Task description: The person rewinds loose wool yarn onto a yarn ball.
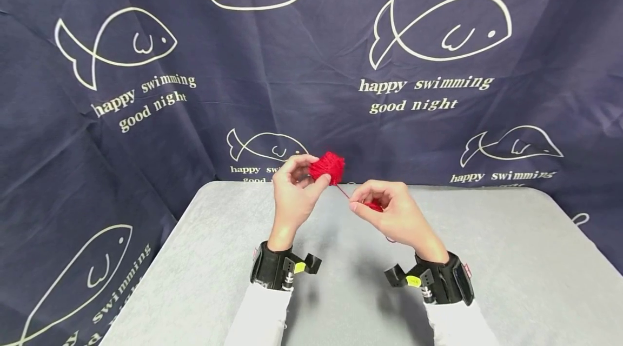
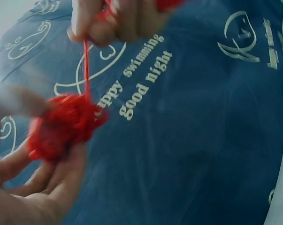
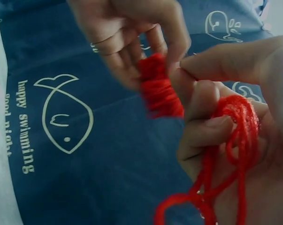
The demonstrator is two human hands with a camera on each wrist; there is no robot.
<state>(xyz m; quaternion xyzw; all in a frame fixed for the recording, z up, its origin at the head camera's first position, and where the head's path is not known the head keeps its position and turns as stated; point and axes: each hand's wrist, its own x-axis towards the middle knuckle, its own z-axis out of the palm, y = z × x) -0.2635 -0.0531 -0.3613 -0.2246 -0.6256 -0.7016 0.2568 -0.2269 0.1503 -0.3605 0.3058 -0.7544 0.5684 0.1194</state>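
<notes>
left hand (image 1: pixel 292 192) grips yarn ball (image 1: pixel 327 166) | right hand (image 1: pixel 389 213) pinches strand (image 1: pixel 342 191)

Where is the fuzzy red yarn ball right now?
In the head view the red yarn ball sits in the left hand, held above the grey table, with a strand running to the right hand.

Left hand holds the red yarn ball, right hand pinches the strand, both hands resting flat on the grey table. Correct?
Not quite: the hands are raised above the grey table, not flat on it, as the head view shows. The left hand does hold the red yarn ball; the right hand pinches the strand.
</notes>
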